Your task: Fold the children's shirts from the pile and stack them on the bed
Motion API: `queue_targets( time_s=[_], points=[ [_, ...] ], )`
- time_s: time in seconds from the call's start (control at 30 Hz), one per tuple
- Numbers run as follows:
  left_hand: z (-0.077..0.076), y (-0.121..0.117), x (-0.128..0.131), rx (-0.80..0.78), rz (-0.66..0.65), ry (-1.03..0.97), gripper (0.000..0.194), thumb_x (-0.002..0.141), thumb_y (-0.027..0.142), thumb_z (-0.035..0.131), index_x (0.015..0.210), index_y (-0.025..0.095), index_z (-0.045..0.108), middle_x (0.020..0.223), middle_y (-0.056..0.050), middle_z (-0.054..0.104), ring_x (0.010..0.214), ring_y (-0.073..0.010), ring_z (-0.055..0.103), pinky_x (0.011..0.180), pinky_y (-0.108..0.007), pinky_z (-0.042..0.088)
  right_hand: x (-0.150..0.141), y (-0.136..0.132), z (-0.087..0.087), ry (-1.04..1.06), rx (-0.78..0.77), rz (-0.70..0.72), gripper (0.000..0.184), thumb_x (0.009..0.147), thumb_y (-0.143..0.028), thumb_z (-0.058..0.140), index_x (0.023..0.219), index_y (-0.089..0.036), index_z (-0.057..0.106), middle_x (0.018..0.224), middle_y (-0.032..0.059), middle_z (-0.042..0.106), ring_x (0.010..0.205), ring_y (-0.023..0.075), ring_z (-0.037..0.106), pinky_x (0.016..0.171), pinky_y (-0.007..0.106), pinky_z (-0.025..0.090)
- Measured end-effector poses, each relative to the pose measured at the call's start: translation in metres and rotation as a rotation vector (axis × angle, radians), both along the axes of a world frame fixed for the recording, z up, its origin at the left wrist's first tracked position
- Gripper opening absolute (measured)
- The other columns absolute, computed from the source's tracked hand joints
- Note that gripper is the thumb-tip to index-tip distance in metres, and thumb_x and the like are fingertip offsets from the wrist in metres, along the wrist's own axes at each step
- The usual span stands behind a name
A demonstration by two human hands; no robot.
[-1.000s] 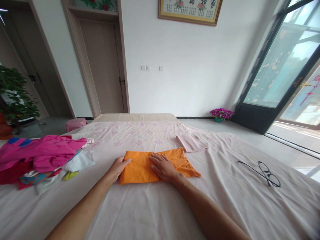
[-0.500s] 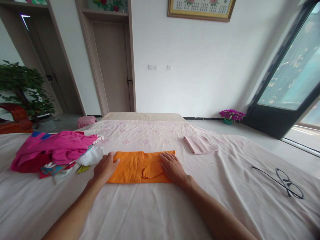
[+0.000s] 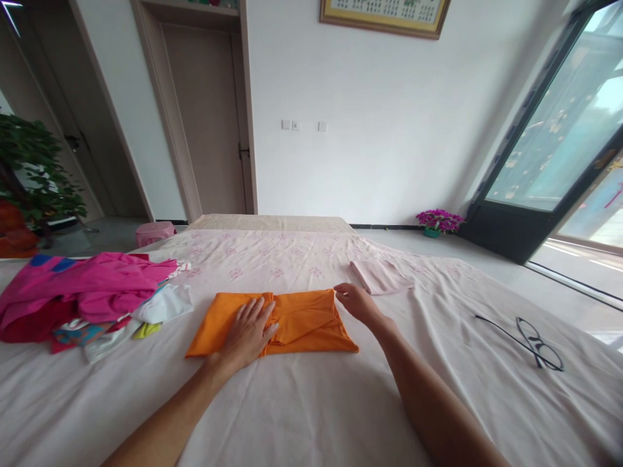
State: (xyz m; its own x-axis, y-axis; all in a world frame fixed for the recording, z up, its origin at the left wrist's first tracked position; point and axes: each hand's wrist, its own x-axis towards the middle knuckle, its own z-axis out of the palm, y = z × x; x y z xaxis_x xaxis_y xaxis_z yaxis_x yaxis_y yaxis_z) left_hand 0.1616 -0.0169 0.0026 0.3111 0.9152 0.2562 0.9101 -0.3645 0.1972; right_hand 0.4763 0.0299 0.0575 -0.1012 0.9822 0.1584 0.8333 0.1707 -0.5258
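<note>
Spread open, the left hand [image 3: 249, 332] is laid on the orange cloth [image 3: 309, 327], lower centre, stretched left to right. Its upper-right corner is reached by the right hand [image 3: 359, 303], half-curled; whether cloth is pinched cannot be told. Characters on the framed panel [image 3: 384, 14], top, cannot be read.

Orange cloth [image 3: 306, 324] lies folded flat on the bedspread [image 3: 272, 415].
</note>
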Motion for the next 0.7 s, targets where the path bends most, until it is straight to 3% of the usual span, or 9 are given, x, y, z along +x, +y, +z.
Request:
queue_targets(
  time_s=[0.13, 0.3, 0.5, 0.7],
  points=[
    [-0.002, 0.000, -0.001, 0.034, 0.012, -0.017, 0.059, 0.094, 0.053, 0.038, 0.143, 0.021, 0.046, 0.152, -0.015, 0.039, 0.142, -0.0312, 0.033, 0.115, -0.053, 0.023, 0.019, -0.003, 0.014, 0.042, -0.300, 0.037, 0.018, 0.081, -0.028, 0.055, 0.082, -0.017, 0.070, 0.078, 0.0056, 0.073, 0.067, 0.0163, 0.067, 0.056, 0.023, 0.046],
    [0.002, -0.008, 0.002, 0.125, -0.038, -0.044, 0.057, 0.095, 0.051, 0.038, 0.144, 0.023, 0.043, 0.155, -0.012, 0.035, 0.144, -0.0286, 0.029, 0.116, -0.052, 0.024, 0.023, -0.010, 0.019, 0.005, -0.490, 0.142, 0.016, 0.071, -0.033, 0.067, 0.077, -0.018, 0.070, 0.071, 0.0036, 0.071, 0.059, 0.0140, 0.063, 0.049, 0.021, 0.040],
    [0.012, -0.026, 0.018, 0.212, -0.234, -0.056, 0.057, 0.095, 0.045, 0.040, 0.147, 0.021, 0.037, 0.155, -0.010, 0.035, 0.146, -0.0265, 0.024, 0.119, -0.049, 0.024, 0.015, -0.010, 0.009, -0.078, -0.470, 0.240, 0.013, 0.064, -0.028, 0.070, 0.073, -0.019, 0.070, 0.061, -0.0010, 0.065, 0.056, 0.0119, 0.058, 0.051, 0.020, 0.039],
    [0.017, -0.036, 0.027, 0.091, -0.455, 0.016, 0.060, 0.096, 0.048, 0.041, 0.151, 0.031, 0.026, 0.160, -0.005, 0.024, 0.146, -0.0260, 0.023, 0.118, -0.048, 0.025, 0.008, -0.012, 0.008, -0.041, -0.383, 0.177, 0.014, 0.070, -0.025, 0.059, 0.077, -0.019, 0.069, 0.064, -0.0003, 0.066, 0.060, 0.0123, 0.060, 0.052, 0.020, 0.036]
  ],
)
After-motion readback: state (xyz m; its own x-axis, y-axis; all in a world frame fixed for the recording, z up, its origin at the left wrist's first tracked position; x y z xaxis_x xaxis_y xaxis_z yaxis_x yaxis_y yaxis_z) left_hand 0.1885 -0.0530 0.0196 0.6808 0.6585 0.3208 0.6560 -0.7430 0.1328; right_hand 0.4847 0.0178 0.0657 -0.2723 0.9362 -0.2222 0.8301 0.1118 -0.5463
